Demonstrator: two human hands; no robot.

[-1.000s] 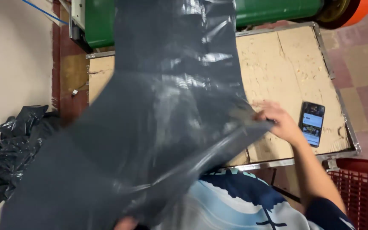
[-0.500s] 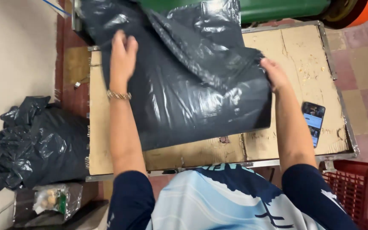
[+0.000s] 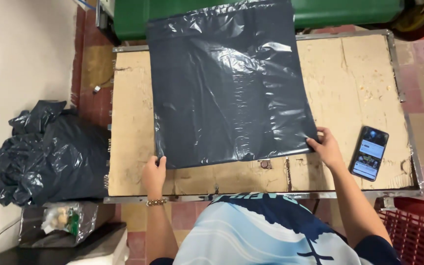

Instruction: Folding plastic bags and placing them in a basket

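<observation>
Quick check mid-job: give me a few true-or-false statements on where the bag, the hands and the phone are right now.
1. The dark plastic bag lies spread flat on the worktable. True.
2. The left hand grips the bag's near left corner. True.
3. The right hand holds the phone. False: it holds the bag's near right corner; the phone lies apart on the table.
4. The phone's screen is dark. False: it is lit.
5. A heap of dark bags sits on the floor left of the table. True.
</observation>
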